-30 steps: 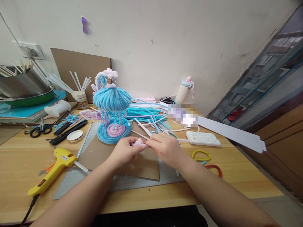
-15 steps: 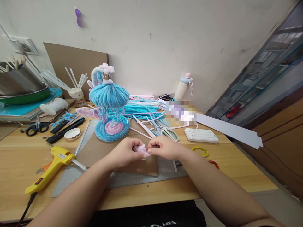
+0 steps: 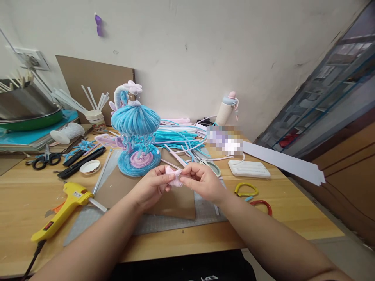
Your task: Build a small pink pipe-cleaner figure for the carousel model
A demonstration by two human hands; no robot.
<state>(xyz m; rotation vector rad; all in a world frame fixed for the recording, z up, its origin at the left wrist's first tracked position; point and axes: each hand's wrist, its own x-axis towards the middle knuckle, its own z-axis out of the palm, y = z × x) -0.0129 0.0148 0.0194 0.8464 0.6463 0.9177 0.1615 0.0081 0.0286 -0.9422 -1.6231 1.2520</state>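
Observation:
Between my two hands is a small pale pink fuzzy piece (image 3: 174, 176), seemingly bent pipe cleaner. My left hand (image 3: 152, 187) pinches its left side between thumb and fingers. On the other side, my right hand (image 3: 202, 181) has thumb and fingertips closed on its right edge. Both hands are raised over a brown cardboard sheet (image 3: 172, 205) on a grey cutting mat (image 3: 140, 226). Just behind my left hand stands a blue and pink pipe-cleaner jellyfish (image 3: 135, 121) on a coiled round base (image 3: 131, 168). A pink flower (image 3: 133, 87) hangs above its dome.
A yellow glue gun (image 3: 63, 210) lies at left, near black-handled scissors (image 3: 47, 158) and a black cutter (image 3: 82, 162). Blue and pink pipe cleaners (image 3: 175, 136) are piled behind. Pale-handled scissors (image 3: 213, 168), a white power bank (image 3: 249, 169) and yellow and red handles (image 3: 246, 190) lie at right.
Both hands have risen slightly, and the pink piece has been turned so more of it shows. My right fingers have shifted up along its edge.

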